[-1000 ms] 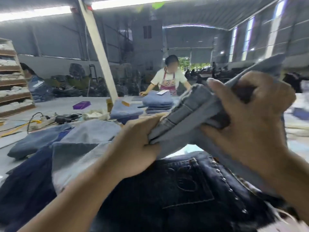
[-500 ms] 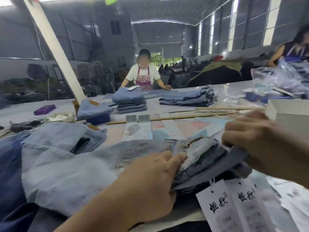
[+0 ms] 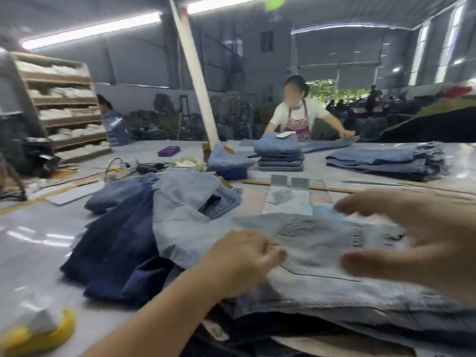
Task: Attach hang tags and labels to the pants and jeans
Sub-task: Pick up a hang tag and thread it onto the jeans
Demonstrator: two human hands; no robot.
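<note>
A pair of light blue jeans (image 3: 322, 253) lies flat in front of me on top of a darker pile. My left hand (image 3: 242, 261) rests on its left edge with the fingers loosely curled, and the cloth under it is not bunched. My right hand (image 3: 412, 240) hovers over the right part of the jeans, blurred, fingers spread, holding nothing. Sheets of printed labels (image 3: 286, 199) lie on the table just beyond the jeans. A pale tag (image 3: 213, 331) pokes out from under the pile near my left forearm.
Dark blue jeans (image 3: 116, 248) and lighter ones are heaped at my left. Folded stacks (image 3: 280, 155) (image 3: 386, 161) stand farther back, where a person (image 3: 296, 114) works. A slanted white post (image 3: 195, 81), cables (image 3: 123, 168), shelves (image 3: 64, 106) and a yellow object (image 3: 38, 333) are also around.
The folded light jeans came down from in front of me and now lie spread flat. My right hand has let go and opened. The camera has swung back left.
</note>
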